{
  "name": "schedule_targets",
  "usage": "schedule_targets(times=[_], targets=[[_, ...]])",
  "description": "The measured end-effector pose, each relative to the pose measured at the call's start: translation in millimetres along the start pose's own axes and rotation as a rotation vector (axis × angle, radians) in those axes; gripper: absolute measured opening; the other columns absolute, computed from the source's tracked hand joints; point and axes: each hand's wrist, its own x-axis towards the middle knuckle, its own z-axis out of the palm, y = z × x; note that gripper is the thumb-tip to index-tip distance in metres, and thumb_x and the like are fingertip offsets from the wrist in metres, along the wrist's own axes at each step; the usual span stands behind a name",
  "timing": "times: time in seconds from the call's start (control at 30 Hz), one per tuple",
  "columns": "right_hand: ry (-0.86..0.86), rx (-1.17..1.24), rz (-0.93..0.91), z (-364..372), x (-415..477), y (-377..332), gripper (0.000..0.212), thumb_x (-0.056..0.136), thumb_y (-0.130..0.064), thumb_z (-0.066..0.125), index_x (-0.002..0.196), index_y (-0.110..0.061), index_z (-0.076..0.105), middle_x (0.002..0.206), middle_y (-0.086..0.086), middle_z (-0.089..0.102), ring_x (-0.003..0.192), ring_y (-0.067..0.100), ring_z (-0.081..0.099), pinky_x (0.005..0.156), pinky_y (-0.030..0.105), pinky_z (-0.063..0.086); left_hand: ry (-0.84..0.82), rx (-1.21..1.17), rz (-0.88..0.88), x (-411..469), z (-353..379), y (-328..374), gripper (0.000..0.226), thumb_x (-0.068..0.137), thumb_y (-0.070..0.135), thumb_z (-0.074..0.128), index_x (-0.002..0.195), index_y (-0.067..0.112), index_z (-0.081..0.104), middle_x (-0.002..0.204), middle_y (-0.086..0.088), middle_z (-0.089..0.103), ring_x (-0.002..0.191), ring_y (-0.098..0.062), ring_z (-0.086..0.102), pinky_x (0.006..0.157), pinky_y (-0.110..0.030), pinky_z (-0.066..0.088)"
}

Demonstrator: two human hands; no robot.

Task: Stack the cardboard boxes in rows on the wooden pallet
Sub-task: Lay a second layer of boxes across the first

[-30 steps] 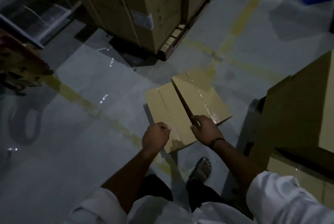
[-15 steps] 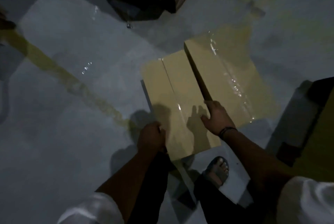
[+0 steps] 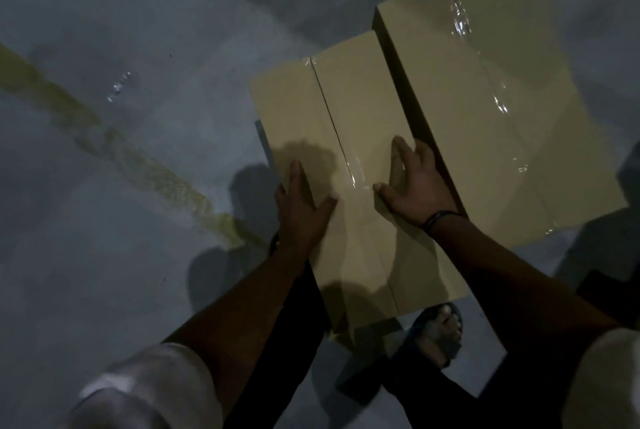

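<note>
As a person bends over a taped cardboard box (image 3: 349, 109) lying flat on the grey warehouse floor (image 3: 138, 30), both bare hands are on it. The box's long axis runs away from the person, with a tape seam (image 3: 332, 123) down its middle. The left hand (image 3: 301, 210) straddles the box's left edge about midway along, fingers straight along the side and thumb splayed on top. The right hand (image 3: 415, 186) lies flat on the box's top at its right edge, fingers spread and straight, gripping nothing. A second, taller box (image 3: 485, 99) appears to sit against that right side, probably leaving the right fingers little room to reach down. A sandalled foot (image 3: 440, 335) is just beyond the box's near end. No pallet shows, and the lift looks not yet begun.
</note>
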Motion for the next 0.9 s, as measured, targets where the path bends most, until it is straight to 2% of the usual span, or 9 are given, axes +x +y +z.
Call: schedule_targets(times=[0.1,0.17,0.33,0.43,0.57,0.67,0.77,0.9], targets=[[0.007,-0.037,-0.002,-17,-28,-16,0.097,0.083,-0.059,0.069,0.159,-0.035,0.014,0.167,0.008,-0.004,0.146,0.038,0.029,0.115,0.048,0.038,-0.001,0.062,-0.039,-28,-12,24,0.107,0.07,0.079,0.064,0.156,0.057,0.004,0.163,-0.012,0.017,0.144,-0.044,0.032,0.108,-0.062,0.043],[0.054,-0.068,-0.033,-36,-56,-30,0.096,0.081,-0.066,0.065,0.159,-0.037,0.016,0.167,0.006,-0.008,0.144,0.039,0.033,0.114,0.049,0.038,0.036,0.106,-0.025,-58,-24,45,0.106,0.074,0.073,0.069,0.159,0.049,0.011,0.164,-0.012,0.012,0.147,-0.044,0.027,0.115,-0.058,0.035],[0.229,-0.18,-0.104,-94,-148,-73,0.093,0.081,-0.08,0.047,0.158,-0.037,0.019,0.168,-0.002,-0.008,0.121,0.04,0.049,0.101,0.05,0.043,0.218,0.23,0.071,-156,-61,120,0.107,0.074,0.068,0.078,0.161,0.04,0.022,0.164,-0.003,0.004,0.147,-0.039,0.023,0.115,-0.049,0.034],[0.292,-0.185,-0.098,-143,-208,-93,0.092,0.081,-0.082,0.045,0.158,-0.037,0.019,0.168,-0.003,-0.007,0.118,0.039,0.049,0.1,0.047,0.042,0.256,0.302,0.147,-221,-82,164,0.11,0.068,0.079,0.073,0.159,0.045,0.021,0.165,0.002,-0.001,0.144,-0.044,0.027,0.11,-0.053,0.04],[0.346,-0.154,-0.098,-211,-290,-112,0.093,0.08,-0.085,0.043,0.158,-0.041,0.016,0.167,-0.01,-0.011,0.136,0.039,0.039,0.112,0.052,0.035,0.24,0.376,0.203,-311,-104,217,0.115,0.063,0.088,0.067,0.157,0.053,0.012,0.167,0.001,-0.015,0.138,-0.045,0.032,0.102,-0.053,0.049],[0.402,-0.191,-0.079,-256,-350,-119,0.093,0.08,-0.087,0.038,0.158,-0.043,0.012,0.166,-0.013,-0.011,0.13,0.035,0.041,0.109,0.052,0.037,0.245,0.368,0.32,-378,-114,249,0.115,0.065,0.088,0.065,0.159,0.049,0.014,0.168,0.001,-0.015,0.139,-0.044,0.031,0.106,-0.052,0.045],[0.487,-0.255,-0.059,-288,-405,-122,0.092,0.08,-0.09,0.032,0.157,-0.043,0.014,0.167,-0.009,-0.006,0.127,0.036,0.044,0.106,0.051,0.039,0.159,0.413,0.367,-433,-121,275,0.115,0.065,0.095,0.054,0.16,0.049,0.005,0.165,0.01,-0.025,0.147,-0.041,0.019,0.116,-0.053,0.035],[0.584,-0.272,0.057,-308,-481,-120,0.094,0.078,-0.092,0.032,0.156,-0.043,0.017,0.168,-0.008,-0.003,0.128,0.038,0.045,0.107,0.05,0.038,0.083,0.441,0.498,-487,-131,287,0.117,0.062,0.101,0.045,0.159,0.05,0.007,0.164,0.014,-0.023,0.14,-0.039,0.027,0.113,-0.05,0.039]])
